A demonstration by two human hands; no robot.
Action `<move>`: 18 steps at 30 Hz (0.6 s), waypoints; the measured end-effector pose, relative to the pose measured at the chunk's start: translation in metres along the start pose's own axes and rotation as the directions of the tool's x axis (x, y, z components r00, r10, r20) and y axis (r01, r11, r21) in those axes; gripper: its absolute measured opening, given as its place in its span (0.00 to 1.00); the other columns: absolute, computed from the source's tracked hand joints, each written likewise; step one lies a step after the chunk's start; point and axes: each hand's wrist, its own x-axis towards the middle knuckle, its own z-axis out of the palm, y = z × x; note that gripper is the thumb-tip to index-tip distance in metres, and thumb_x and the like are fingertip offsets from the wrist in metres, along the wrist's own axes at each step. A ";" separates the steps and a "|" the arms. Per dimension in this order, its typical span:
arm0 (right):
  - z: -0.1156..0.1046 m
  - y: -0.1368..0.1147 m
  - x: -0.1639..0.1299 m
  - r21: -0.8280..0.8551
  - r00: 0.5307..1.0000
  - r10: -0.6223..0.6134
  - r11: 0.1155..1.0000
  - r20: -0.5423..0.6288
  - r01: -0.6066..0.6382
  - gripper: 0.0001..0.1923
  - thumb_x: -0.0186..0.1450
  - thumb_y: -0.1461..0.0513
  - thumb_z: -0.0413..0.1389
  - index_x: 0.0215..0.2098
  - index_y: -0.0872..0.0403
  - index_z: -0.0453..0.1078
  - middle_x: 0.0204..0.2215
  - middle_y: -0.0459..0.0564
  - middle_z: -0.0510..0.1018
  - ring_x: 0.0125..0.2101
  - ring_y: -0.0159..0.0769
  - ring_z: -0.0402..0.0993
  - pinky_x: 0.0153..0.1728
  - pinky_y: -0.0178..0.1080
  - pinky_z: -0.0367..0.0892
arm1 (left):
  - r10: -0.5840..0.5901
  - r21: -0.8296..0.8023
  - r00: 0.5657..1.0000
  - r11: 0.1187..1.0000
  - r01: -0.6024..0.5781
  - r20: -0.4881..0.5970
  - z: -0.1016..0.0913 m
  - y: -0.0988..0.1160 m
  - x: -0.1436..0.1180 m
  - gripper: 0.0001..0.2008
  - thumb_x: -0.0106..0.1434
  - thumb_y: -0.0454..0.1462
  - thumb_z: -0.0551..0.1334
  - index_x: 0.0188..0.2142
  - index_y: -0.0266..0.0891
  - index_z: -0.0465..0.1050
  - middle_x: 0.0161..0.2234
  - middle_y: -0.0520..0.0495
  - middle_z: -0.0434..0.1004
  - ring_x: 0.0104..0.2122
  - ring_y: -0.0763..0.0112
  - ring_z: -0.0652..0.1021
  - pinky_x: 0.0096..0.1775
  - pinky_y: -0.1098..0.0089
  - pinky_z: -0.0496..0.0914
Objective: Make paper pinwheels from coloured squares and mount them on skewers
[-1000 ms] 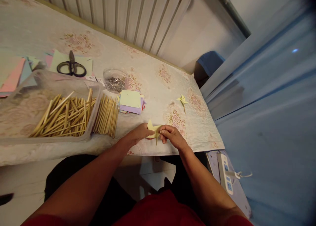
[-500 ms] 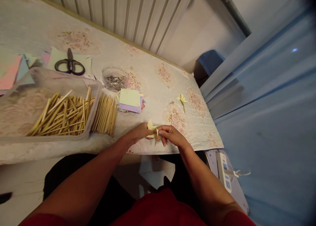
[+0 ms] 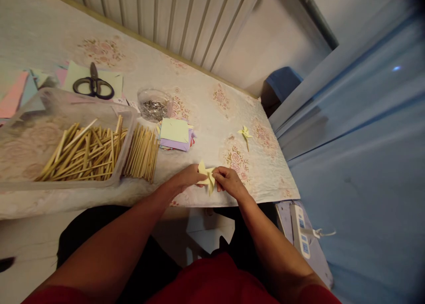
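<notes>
Near the front edge of the counter point(image 3: 212, 131), the left hand point(image 3: 189, 176) pinches a yellow paper pinwheel point(image 3: 210, 180) by one side; the right hand point(image 3: 231, 181) pinches at its opposite side. Probably feather-light, soft, easily creased: best held near the folded middle, sparing the tips.

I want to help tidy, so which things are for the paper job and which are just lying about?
Likely for the job: yellow paper (between left hand and right hand), paper stack, loose sticks, tub of sticks, bowl of metal bits, scissors, small pinwheel, coloured sheets.

Likely just there: power strip, blue curtain.
</notes>
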 end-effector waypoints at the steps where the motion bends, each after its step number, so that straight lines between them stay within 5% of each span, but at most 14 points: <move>1: 0.002 0.000 0.000 -0.007 0.999 -0.005 1.000 -0.032 0.005 0.09 0.62 0.58 0.52 0.26 0.53 0.67 0.12 0.38 0.65 0.13 0.26 0.59 0.18 0.31 0.56 | 0.000 -0.004 1.000 1.000 0.000 -0.004 0.000 -0.001 0.000 0.06 0.47 0.33 0.58 0.27 0.34 0.70 0.24 0.52 0.70 0.23 0.76 0.68 0.26 0.75 0.64; 6: 0.010 0.001 0.001 0.013 0.986 -0.026 1.000 -0.166 0.028 0.07 0.59 0.59 0.54 0.25 0.53 0.66 0.15 0.39 0.64 0.15 0.27 0.61 0.19 0.31 0.57 | -0.008 -0.018 1.000 1.000 0.008 -0.006 0.000 -0.001 0.001 0.06 0.47 0.32 0.58 0.28 0.34 0.71 0.25 0.51 0.72 0.24 0.76 0.70 0.26 0.76 0.64; 13: 0.011 -0.001 0.001 0.008 0.988 -0.055 0.998 -0.146 0.057 0.10 0.61 0.57 0.51 0.24 0.53 0.65 0.14 0.39 0.62 0.16 0.26 0.58 0.19 0.31 0.55 | -0.019 -0.044 1.000 0.999 0.019 -0.017 0.001 0.001 -0.001 0.06 0.48 0.32 0.60 0.28 0.34 0.73 0.25 0.50 0.74 0.24 0.75 0.71 0.26 0.76 0.65; 18: 0.013 0.003 0.002 -0.044 0.968 -0.070 0.997 -0.240 0.061 0.09 0.60 0.58 0.51 0.23 0.53 0.64 0.16 0.40 0.63 0.18 0.27 0.59 0.21 0.31 0.56 | -0.056 -0.034 0.997 0.998 0.054 -0.045 0.001 0.001 0.000 0.06 0.48 0.31 0.60 0.28 0.34 0.72 0.26 0.50 0.75 0.25 0.75 0.72 0.26 0.77 0.66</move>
